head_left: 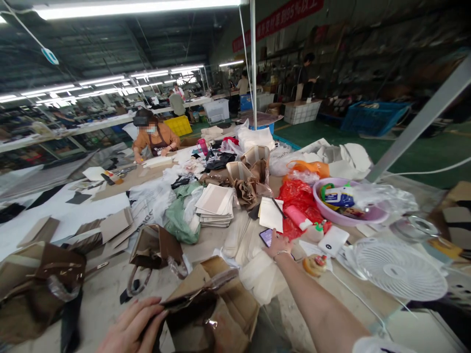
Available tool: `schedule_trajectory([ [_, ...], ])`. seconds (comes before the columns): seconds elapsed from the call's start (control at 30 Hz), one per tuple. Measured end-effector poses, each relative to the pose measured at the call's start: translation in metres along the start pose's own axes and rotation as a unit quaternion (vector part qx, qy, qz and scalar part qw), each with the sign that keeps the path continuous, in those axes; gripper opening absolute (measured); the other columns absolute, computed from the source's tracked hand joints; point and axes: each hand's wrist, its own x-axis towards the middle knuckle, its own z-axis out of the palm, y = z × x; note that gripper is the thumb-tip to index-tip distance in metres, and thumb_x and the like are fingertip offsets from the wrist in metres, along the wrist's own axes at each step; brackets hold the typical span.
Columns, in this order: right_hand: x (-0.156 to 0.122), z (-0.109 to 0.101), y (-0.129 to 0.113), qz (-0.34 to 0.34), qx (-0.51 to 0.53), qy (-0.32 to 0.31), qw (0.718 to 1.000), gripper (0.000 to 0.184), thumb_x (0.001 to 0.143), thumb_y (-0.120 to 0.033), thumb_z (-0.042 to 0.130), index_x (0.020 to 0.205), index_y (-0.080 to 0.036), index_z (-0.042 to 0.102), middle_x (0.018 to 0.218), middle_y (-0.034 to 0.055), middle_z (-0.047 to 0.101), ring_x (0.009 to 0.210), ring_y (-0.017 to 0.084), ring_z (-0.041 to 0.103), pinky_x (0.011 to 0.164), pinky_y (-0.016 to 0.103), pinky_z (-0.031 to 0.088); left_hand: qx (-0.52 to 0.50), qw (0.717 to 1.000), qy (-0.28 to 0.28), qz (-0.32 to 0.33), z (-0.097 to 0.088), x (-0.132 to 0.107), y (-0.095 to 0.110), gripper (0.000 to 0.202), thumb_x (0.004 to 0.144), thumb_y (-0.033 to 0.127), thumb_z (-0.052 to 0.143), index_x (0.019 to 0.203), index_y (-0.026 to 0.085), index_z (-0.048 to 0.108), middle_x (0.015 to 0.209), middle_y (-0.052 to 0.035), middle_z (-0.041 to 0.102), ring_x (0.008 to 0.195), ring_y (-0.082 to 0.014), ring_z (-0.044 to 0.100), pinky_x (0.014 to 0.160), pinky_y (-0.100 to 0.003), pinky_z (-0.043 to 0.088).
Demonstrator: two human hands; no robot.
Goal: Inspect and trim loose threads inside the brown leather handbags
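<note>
My left hand (132, 326) is at the bottom edge, fingers closed on the edge of a brown bag wrapped in clear plastic (206, 309) that lies on the table in front of me. My right arm stretches forward across the table. My right hand (278, 243) rests on a dark phone (266, 236) lying beside white sheets; its fingers curl over the phone's edge. A bracelet circles the right wrist.
A white fan (399, 268), a power bank (333, 240), a pink basin (368, 215) with bottles and a red plastic bag (300, 198) lie to the right. Stacked grey card sheets (216, 203) and brown handbags (154, 247) fill the middle. A co-worker (154, 139) works at the far end.
</note>
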Motion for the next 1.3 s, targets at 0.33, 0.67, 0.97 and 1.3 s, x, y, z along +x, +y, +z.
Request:
schedule_trajectory([
  [0.33,-0.059,0.0,0.004,-0.16,0.084,0.001,0.984,0.059,0.076,-0.04,0.057,0.129,-0.016,0.042,0.118,0.0154,0.051,0.107,0.03,0.048,0.087,0.04,0.037,-0.038,0.999,0.001,-0.032,-0.012,0.012,0.018,0.032,0.081,0.051,0.047,0.079,0.025,0.066,0.093,-0.0006,0.068,0.083,-0.0162,0.063,0.077,-0.025,0.051],
  [0.67,-0.133,-0.038,-0.01,-0.466,0.316,0.082,0.822,0.022,0.087,-0.037,0.046,0.099,-0.022,0.058,0.088,0.0062,0.062,0.075,0.018,0.058,0.07,0.032,0.048,-0.108,0.987,-0.038,-0.11,-0.031,0.018,0.04,0.016,0.083,0.024,0.049,0.076,0.019,0.063,0.097,-0.0045,0.064,0.091,-0.0154,0.058,0.084,-0.029,0.047],
  [0.97,-0.199,-0.103,-0.072,-0.607,0.345,0.152,0.699,0.041,0.08,-0.038,0.059,0.116,-0.021,0.052,0.112,0.0106,0.055,0.108,0.024,0.049,0.093,0.041,0.042,-0.145,0.984,-0.023,-0.1,-0.039,0.014,0.046,0.012,0.08,0.02,0.052,0.072,0.018,0.06,0.096,-0.0039,0.063,0.089,-0.0148,0.058,0.081,-0.029,0.046],
  [1.3,-0.205,-0.086,-0.124,-0.617,0.28,0.103,0.728,0.04,0.081,-0.046,0.057,0.112,-0.02,0.059,0.098,0.0059,0.066,0.09,0.017,0.059,0.081,0.026,0.046,-0.147,0.987,-0.022,-0.064,-0.029,0.011,0.025,0.012,0.079,0.024,0.049,0.071,0.02,0.056,0.097,-0.0039,0.063,0.088,-0.0179,0.058,0.079,-0.032,0.046],
])
